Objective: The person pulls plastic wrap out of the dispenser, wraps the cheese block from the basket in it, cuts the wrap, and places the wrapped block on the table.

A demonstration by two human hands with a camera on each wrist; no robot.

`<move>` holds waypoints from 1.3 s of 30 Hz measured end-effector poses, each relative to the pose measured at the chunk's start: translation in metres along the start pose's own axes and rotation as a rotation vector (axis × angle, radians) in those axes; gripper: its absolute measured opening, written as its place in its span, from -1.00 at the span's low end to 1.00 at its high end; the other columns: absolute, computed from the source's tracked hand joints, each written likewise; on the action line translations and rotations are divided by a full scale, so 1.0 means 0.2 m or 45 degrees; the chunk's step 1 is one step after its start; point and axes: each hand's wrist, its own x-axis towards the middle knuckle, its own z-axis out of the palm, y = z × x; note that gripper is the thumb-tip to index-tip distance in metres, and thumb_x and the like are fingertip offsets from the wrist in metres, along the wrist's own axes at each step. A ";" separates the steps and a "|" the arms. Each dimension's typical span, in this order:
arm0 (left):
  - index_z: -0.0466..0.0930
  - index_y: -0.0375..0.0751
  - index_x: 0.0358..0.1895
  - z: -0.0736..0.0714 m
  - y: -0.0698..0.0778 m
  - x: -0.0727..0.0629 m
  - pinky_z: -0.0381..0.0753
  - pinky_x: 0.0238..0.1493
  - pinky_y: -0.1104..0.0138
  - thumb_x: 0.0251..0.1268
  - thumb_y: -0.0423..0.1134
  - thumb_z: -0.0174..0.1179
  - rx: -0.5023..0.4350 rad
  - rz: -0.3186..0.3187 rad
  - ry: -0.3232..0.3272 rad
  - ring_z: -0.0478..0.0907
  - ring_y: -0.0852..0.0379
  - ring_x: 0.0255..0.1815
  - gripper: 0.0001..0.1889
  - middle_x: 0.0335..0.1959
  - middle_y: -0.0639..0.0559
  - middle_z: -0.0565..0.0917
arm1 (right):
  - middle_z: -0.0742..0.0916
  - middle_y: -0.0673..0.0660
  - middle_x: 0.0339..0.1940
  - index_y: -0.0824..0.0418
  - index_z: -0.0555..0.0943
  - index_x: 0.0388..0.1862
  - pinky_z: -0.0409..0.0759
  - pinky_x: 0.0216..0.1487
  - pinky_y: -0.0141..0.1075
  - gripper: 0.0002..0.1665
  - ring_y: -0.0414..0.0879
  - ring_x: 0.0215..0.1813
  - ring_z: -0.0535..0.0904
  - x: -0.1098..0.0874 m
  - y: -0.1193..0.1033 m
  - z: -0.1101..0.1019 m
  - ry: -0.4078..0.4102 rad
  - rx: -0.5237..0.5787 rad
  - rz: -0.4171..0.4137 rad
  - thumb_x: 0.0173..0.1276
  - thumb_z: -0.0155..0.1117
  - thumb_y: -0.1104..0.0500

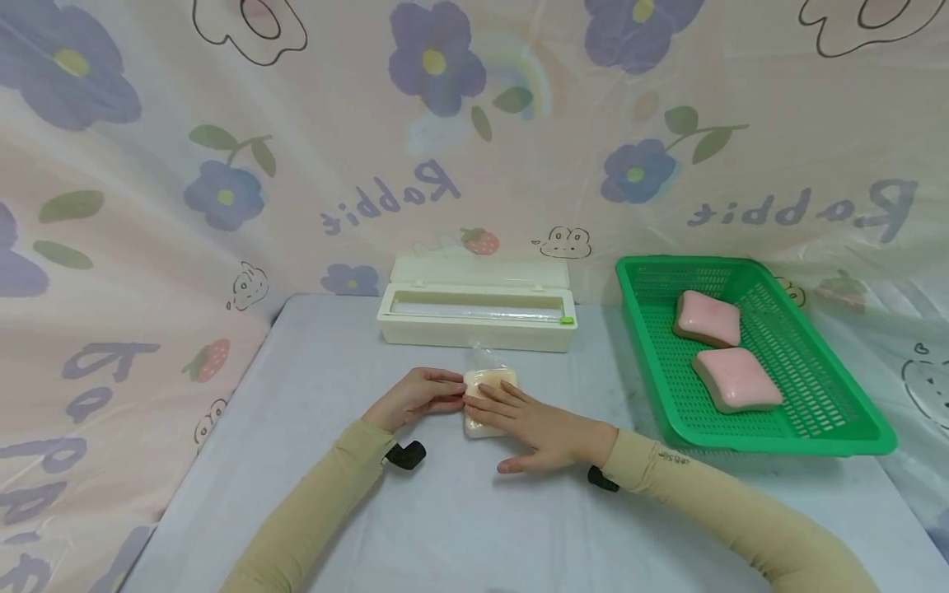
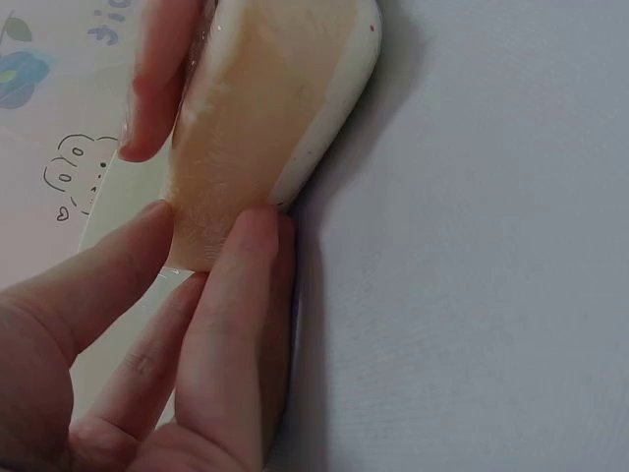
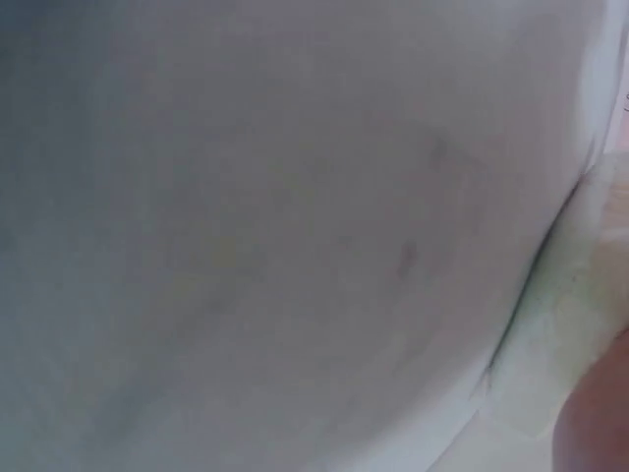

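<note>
A cream bar (image 1: 474,424) that looks like soap, with clear film about it, lies on the table between the two hands. My left hand (image 1: 415,397) pinches its left end; the left wrist view shows thumb and fingers (image 2: 236,305) at the narrow end of the bar (image 2: 265,108). Across its top rests my right hand (image 1: 544,428), palm down with straight, spread fingers and the thumb held apart. A loose flap of clear film (image 1: 485,357) stands out from the bar's far edge. Only a blurred bit of skin (image 3: 600,413) shows in the right wrist view.
Behind the bar stands a white film dispenser (image 1: 474,336), lid raised, with a clear roll inside and a green slider (image 1: 567,320) at its right. To the right, a green basket (image 1: 652,387) holds two pink bars (image 1: 740,379). A printed curtain (image 1: 519,165) hangs behind the table.
</note>
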 end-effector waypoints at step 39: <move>0.44 -0.46 0.21 0.12 -0.09 -0.35 0.56 0.11 0.15 0.47 -0.02 -0.01 0.293 0.135 -0.216 0.51 -0.14 0.13 -0.47 0.18 -0.27 0.51 | 0.45 0.27 0.33 0.33 0.22 0.44 0.46 0.19 0.03 0.01 0.16 0.27 0.41 -0.13 -0.14 -0.08 0.237 -0.165 0.784 0.33 0.02 -0.40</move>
